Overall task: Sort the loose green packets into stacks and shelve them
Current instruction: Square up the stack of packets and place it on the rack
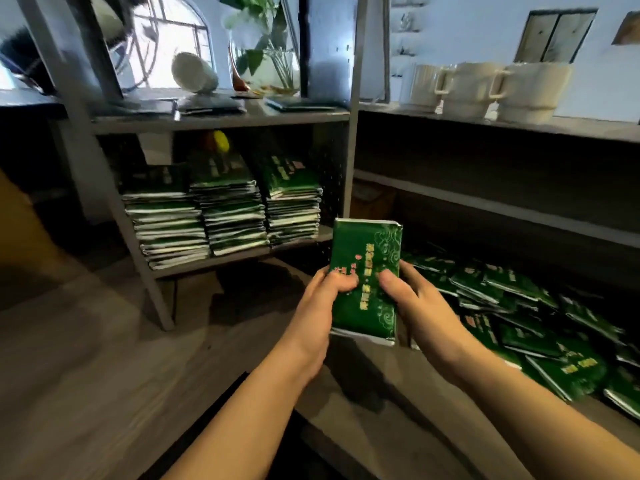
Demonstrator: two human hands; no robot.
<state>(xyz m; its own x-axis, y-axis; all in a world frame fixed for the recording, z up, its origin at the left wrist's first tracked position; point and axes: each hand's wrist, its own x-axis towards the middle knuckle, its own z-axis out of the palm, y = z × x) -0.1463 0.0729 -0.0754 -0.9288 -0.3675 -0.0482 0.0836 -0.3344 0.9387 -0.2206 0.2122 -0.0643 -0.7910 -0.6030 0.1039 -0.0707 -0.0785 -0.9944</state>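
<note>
Both forearms were stretched forward, and a green packet (363, 282) was gripped upright between the left hand (320, 306) and the right hand (415, 303), thumbs curled over its printed face, fingers hidden behind. It was held in front of a low shelf (381, 393), where loose packets (536, 323) were heaped to the right. Three stacks (225, 216) were seen side by side on a shelf of the rack (349, 140) beyond. Cups (485, 90) were lined up higher on the right.
</note>
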